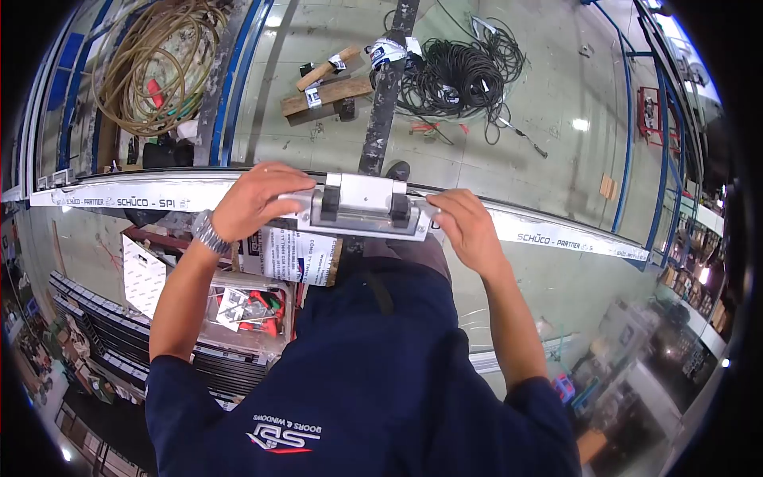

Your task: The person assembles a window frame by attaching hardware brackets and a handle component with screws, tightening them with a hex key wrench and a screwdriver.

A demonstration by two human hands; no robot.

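A silver metal fixture (pixel 366 193) with two black blocks and a rounded bar sits across a long aluminium profile (pixel 548 232) wrapped in white printed film. My left hand (pixel 266 199), with a metal watch at the wrist, grips the fixture's left end between thumb and fingers. At the opposite end, my right hand (pixel 467 226) closes its fingers and thumb on the fixture's right side. The fixture's underside and its contact with the profile are hidden.
Beneath the profile at left is an open box (pixel 246 338) with red-handled tools, beside a printed package (pixel 302 256). Beyond the profile, a black cable coil (pixel 461 75), wood blocks (pixel 330 94) and a coiled hose (pixel 163 67) lie near a dark beam (pixel 381 111). Blue frames (pixel 238 71) stand about.
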